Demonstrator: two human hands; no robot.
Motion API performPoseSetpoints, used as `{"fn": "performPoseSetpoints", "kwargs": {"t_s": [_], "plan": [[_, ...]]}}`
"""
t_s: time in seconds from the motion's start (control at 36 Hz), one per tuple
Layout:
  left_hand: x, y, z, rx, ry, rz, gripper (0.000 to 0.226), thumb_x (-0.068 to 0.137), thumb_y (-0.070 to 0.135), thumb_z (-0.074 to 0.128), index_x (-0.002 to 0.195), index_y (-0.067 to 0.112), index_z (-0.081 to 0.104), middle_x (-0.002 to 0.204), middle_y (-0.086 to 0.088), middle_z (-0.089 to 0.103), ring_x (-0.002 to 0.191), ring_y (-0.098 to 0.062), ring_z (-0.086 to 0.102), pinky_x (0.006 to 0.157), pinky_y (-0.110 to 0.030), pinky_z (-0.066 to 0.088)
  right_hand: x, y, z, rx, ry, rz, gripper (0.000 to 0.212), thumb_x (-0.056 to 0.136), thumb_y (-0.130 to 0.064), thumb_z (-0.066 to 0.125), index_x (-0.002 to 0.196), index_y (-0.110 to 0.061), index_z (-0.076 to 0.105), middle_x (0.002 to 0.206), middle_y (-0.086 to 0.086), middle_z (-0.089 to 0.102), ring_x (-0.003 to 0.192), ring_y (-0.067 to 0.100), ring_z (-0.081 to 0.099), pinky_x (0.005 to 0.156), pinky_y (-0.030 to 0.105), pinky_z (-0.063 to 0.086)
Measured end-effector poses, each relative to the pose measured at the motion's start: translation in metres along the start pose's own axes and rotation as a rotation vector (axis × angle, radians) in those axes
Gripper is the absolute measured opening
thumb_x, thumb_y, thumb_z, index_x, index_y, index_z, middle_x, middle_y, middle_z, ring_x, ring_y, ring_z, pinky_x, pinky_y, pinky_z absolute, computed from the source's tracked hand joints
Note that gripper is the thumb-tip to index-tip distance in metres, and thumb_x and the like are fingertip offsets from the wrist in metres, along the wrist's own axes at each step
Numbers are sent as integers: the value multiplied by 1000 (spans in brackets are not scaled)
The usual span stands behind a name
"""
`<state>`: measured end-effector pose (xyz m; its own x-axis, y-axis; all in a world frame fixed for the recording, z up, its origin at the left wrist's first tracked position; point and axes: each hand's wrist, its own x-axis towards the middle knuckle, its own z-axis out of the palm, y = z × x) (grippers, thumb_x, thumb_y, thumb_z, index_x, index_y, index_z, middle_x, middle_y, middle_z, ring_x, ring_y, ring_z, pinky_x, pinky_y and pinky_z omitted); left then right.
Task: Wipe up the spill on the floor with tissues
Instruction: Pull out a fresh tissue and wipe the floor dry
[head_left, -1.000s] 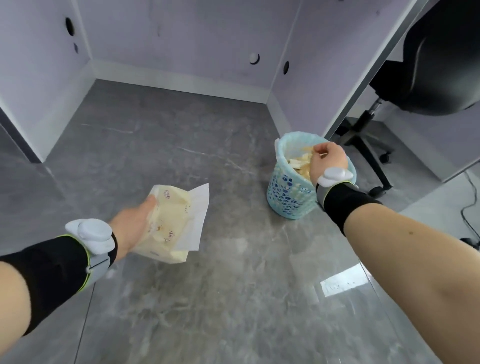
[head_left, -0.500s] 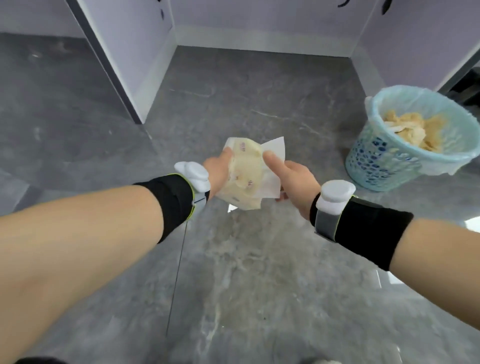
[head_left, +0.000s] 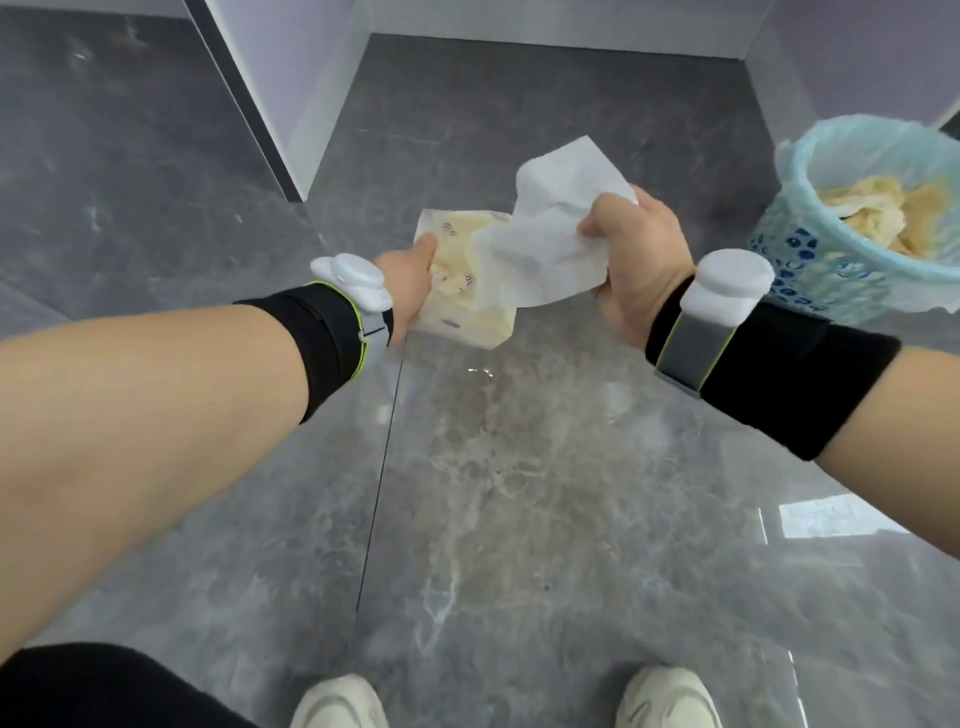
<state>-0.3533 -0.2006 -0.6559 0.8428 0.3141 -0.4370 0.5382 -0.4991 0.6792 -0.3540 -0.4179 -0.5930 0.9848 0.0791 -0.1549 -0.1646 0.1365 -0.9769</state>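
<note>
both hands grip: left hand clutches tissue pack, right hand fist clenches white tissue.

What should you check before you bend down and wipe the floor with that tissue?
1. White tissue gripped in the right hand: ok.
2. Tissue fully free of the tissue pack: cannot tell, they overlap.
3. Pack held firmly by the left hand: ok.
4. Spill located: ok, a dull brownish smear lies on the tile ahead of the shoes.
5. Bin close by on the right for the used tissue: ok.
6. Room left in the bin: ok, stained tissues sit below the rim.
</note>
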Motion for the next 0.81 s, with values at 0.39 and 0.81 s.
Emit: {"fn": "performPoseSetpoints", "kwargs": {"t_s": [0.39, 0.81], "plan": [[29, -20, 4, -174, 215, -136, 58, 102, 50, 36, 114, 1, 65, 116, -17, 68, 106, -35, 61, 103, -38, 45, 29, 29, -78, -1241, -162, -737, 14, 70, -8, 59, 81, -4, 52, 116, 15, 56, 102, 28, 54, 75, 36, 50], [28, -38, 10, -211, 171, -126, 48, 95, 55, 41, 95, 12, 62, 74, 1, 56, 68, -21, 54, 75, -31, 44, -93, 232, -86, -1434, -513, -91, 55, 84, -6, 51, 136, 7, 36, 158, 18, 9, 147, 32, 4, 122, 33, 3]]}}
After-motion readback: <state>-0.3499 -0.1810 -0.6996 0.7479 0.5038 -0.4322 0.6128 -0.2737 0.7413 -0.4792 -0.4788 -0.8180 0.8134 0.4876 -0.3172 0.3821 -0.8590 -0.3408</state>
